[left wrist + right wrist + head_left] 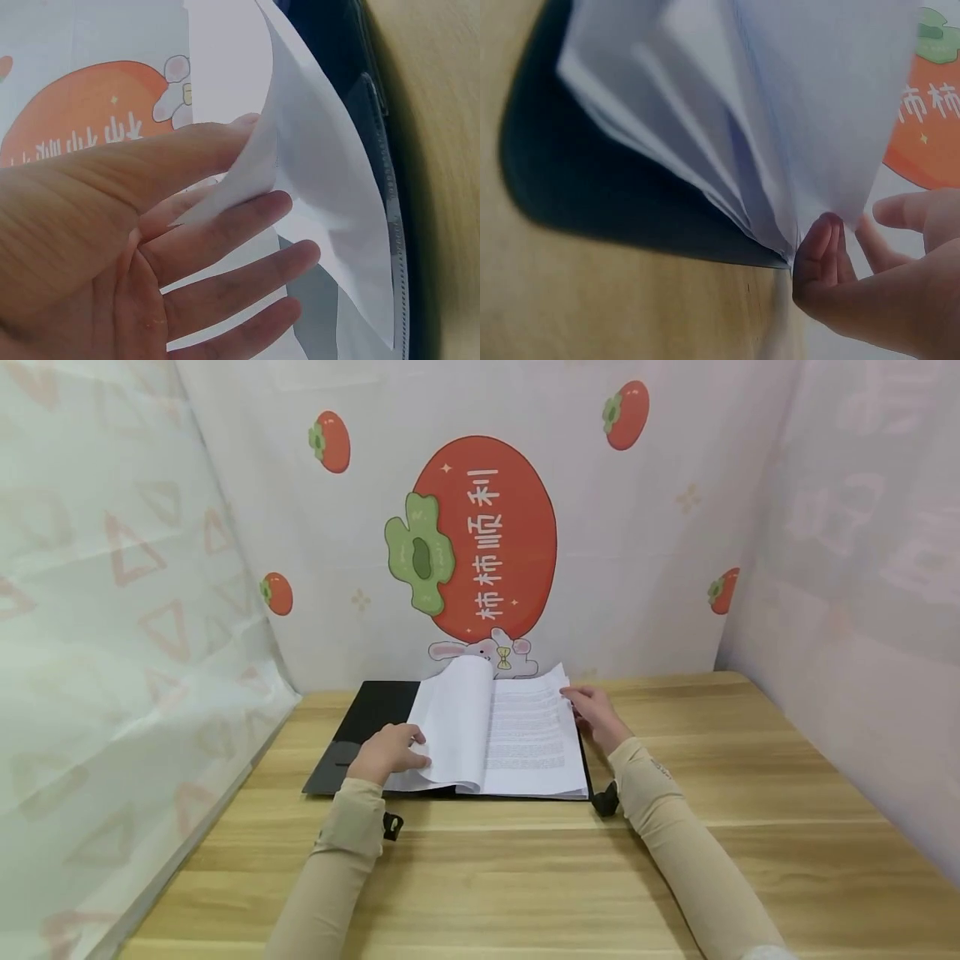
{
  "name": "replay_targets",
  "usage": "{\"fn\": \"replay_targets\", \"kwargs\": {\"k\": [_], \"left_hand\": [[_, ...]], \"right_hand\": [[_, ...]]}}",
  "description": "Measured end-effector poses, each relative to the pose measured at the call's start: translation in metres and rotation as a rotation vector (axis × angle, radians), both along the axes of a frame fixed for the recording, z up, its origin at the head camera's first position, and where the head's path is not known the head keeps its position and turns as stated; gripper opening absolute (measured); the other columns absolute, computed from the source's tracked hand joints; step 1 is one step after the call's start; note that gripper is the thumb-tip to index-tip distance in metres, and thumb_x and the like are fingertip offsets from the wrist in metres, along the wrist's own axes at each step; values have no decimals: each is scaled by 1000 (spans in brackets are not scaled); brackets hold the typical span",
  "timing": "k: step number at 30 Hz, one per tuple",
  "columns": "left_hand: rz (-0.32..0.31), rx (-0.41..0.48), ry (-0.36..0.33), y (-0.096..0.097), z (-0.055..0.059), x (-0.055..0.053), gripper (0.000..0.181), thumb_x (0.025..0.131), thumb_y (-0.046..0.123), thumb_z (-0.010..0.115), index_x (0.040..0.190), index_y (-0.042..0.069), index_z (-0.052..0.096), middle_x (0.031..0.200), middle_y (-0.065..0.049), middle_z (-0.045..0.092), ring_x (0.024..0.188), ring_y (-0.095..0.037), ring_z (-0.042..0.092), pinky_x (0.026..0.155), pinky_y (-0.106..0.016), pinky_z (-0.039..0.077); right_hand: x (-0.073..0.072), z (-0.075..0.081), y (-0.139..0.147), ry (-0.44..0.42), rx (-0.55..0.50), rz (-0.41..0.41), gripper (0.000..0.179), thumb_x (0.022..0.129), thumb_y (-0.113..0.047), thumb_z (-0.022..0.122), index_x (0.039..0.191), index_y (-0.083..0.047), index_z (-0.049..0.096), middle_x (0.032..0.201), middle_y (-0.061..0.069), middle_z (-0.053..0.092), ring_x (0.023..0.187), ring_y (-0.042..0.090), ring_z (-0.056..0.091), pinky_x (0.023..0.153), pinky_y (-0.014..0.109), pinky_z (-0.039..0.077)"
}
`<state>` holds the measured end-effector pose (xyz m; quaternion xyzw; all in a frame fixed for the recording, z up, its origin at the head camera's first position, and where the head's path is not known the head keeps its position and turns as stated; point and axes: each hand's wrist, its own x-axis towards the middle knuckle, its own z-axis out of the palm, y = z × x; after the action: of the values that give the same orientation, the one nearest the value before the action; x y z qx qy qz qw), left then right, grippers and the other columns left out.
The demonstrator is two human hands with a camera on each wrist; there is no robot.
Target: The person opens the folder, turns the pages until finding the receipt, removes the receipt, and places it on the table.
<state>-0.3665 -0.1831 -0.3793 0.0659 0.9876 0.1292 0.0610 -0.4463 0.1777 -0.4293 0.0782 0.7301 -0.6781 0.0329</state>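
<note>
A black folder (pixel 380 714) lies spread on the table, filled with white sheets. One stack of sheets (pixel 457 722) curls over toward the left, and a page of printed text (pixel 525 727) shows on the right. At the lower left edge of the curled sheets is my left hand (pixel 388 752). In the left wrist view its fingers (pixel 232 232) are spread and fairly straight, with a loose sheet (pixel 322 150) bending past thumb and fingers. My right hand (pixel 596 714) pinches the right edge of the pages near their top corner, its fingers (pixel 821 247) curled there.
The folder lies toward the back of a wood-grain table (pixel 495 877). Behind it hangs a white backdrop (pixel 637 527) printed with persimmons and a rabbit. White sheeting (pixel 135 693) borders the table on both sides.
</note>
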Motion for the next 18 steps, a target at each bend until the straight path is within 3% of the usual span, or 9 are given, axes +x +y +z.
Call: {"fn": "replay_targets", "kwargs": {"k": [3,8,18], "left_hand": [[10,-18,-26,0,-2,-4,44,95,34,79,129,8,70,127,-17,69,98,-29,62,88,-50,56],[3,4,-44,1,-7,-10,53,100,38,72,143,9,62,144,-19,62,118,-34,63,101,-56,53],[-120,56,191,2,-18,-22,50,102,37,67,143,9,60,163,-18,43,146,-39,45,115,-56,43]], "right_hand": [[-1,0,0,-31,-2,45,54,109,-29,59,152,1,51,126,14,62,95,17,59,77,23,50],[-2,-2,2,-53,10,69,55,109,-32,58,152,1,51,130,17,64,95,18,62,78,25,52],[-4,-2,-3,-61,-24,76,55,109,-30,59,152,2,51,129,13,64,94,15,62,78,24,51]]}}
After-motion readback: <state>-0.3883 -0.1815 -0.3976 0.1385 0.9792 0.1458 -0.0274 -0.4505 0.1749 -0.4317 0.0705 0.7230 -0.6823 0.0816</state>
